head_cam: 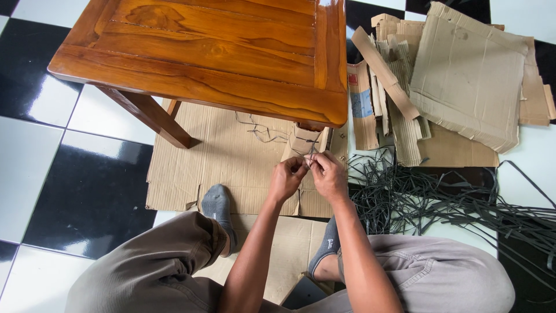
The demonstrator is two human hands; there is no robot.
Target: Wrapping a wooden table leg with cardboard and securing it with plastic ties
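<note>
Strap (311, 152): thin black strip, pinched between both hands at the wrapped table leg (306, 139).
Left hand (286, 178): fingertips pinching strap.
Right hand (328, 175): fingertips pinching strap, touching left.
Room: table (208, 52) edge overhangs hands; cardboard sheet (226, 162) beneath.
Right side: strap pile (417, 197); cardboard scraps (457, 75), one with blue label.

The table (214, 52) is cut off by the top edge, and its top hides most of the wrapped leg (305, 139). The thin strap (310, 156) pinched between the fingers (301, 165) is too small to make out. The strap pile (440, 197) right of the table runs past the right edge.
</note>
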